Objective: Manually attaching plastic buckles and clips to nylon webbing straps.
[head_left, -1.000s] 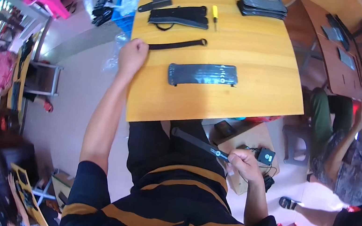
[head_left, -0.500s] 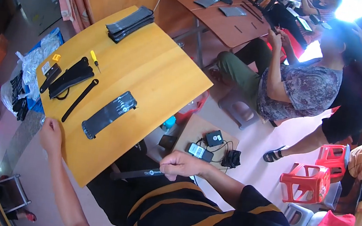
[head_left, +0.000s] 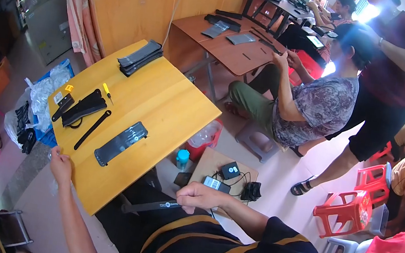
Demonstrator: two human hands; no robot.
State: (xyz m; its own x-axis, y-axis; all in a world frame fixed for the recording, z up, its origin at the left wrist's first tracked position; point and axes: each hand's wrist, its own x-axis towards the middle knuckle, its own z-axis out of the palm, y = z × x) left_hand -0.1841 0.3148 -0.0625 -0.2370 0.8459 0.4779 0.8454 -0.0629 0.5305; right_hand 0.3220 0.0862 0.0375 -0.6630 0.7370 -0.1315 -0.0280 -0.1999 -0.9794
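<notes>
My right hand (head_left: 199,197) is closed around one end of a flat black strap (head_left: 150,205) with pale print, held low in front of my body. At the near left edge of the yellow table (head_left: 162,115), my left hand (head_left: 61,166) has its fingers curled together; whatever may be in them is hidden. On the tabletop near it lie a single black strap (head_left: 92,130) with a hole at one end and a pile of black straps (head_left: 83,109). A flat black pack in clear plastic (head_left: 121,144) lies closer to me.
Several more black packs (head_left: 140,58) are stacked at the table's far end. A yellow-handled screwdriver (head_left: 107,91) and a dark-handled tool (head_left: 63,106) lie there too. Right of the table stand a low stand with black adapters (head_left: 230,170) and a red bucket (head_left: 205,140). A co-worker (head_left: 317,102) sits beyond.
My view has tilted up, so the table and room sit differently in the picture. Both hands keep nearly the same pose, the right still gripping the strap.
</notes>
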